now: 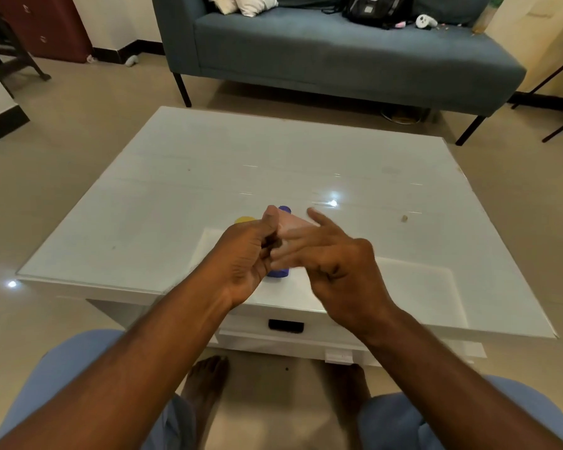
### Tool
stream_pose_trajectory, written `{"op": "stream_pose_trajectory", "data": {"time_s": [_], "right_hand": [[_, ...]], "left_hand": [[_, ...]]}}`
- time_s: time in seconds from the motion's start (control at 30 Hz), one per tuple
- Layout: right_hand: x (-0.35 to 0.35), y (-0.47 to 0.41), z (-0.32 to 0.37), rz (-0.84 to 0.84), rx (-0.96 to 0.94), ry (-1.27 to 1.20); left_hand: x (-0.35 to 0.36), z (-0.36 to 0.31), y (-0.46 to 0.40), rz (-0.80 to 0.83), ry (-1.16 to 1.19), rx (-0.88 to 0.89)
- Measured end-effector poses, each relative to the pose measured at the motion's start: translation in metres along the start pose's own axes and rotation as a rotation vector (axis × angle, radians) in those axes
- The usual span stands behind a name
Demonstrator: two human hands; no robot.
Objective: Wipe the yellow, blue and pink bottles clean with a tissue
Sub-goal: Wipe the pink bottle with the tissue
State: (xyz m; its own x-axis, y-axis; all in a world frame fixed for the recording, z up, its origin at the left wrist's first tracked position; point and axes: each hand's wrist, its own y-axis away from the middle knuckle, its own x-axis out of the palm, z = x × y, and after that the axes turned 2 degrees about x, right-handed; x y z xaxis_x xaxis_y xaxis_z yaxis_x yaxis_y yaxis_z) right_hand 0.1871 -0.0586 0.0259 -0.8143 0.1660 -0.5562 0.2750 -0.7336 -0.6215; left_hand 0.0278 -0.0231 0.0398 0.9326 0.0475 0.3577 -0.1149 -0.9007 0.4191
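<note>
Left hand (247,254) pinches the pink bottle (290,224); right hand (338,258), fingers spread and blurred, rubs it. Risk: knocking over the blue bottle (278,272) beneath.

Wide bare table (306,157) beyond the hands; yellow bottle (245,220) and blue bottle (278,272) crowding near centre.

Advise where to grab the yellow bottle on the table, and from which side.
Only the yellow bottle's rounded top shows, past the left hand; its body is hidden. It seems to stand upright on the table, so grip around the top or upper body. Come from the left, which is open; the blue bottle crowds its right.
</note>
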Motion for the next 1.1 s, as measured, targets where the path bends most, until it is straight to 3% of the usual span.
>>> {"op": "stream_pose_trajectory", "data": {"time_s": [0.17, 0.37, 0.43, 0.5, 0.7, 0.8, 0.9, 1.0, 1.1], "right_hand": [[0.01, 0.009, 0.016, 0.119, 0.045, -0.245], [-0.009, -0.006, 0.008, -0.309, 0.532, -0.468], [-0.017, -0.008, -0.003, -0.339, 0.689, -0.362], [-0.017, -0.006, -0.006, -0.261, 0.77, -0.345], [-0.01, 0.002, 0.007, 0.144, 0.578, -0.062], [-0.012, 0.005, 0.003, 0.209, 0.473, 0.086], [-0.013, 0.003, 0.0, 0.167, 0.438, 0.081], [-0.013, 0.001, 0.003, 0.112, 0.464, 0.006], [-0.015, -0.002, 0.005, 0.01, 0.501, -0.094]], "left_hand": [[-0.003, -0.003, 0.0, -0.015, -0.067, 0.024], [-0.002, -0.005, 0.002, 0.003, 0.022, 0.027], [-0.002, -0.003, 0.003, 0.021, 0.033, 0.024], [0.001, -0.002, 0.003, 0.039, 0.044, 0.029], [0.003, -0.002, 0.001, 0.011, 0.049, 0.071], [0.001, -0.003, 0.002, 0.028, 0.047, 0.077], [0.0, -0.005, 0.003, 0.029, 0.01, 0.114], [-0.002, -0.006, 0.004, 0.029, -0.273, 0.248], [-0.006, -0.009, 0.005, -0.049, -0.742, 0.555]]}}
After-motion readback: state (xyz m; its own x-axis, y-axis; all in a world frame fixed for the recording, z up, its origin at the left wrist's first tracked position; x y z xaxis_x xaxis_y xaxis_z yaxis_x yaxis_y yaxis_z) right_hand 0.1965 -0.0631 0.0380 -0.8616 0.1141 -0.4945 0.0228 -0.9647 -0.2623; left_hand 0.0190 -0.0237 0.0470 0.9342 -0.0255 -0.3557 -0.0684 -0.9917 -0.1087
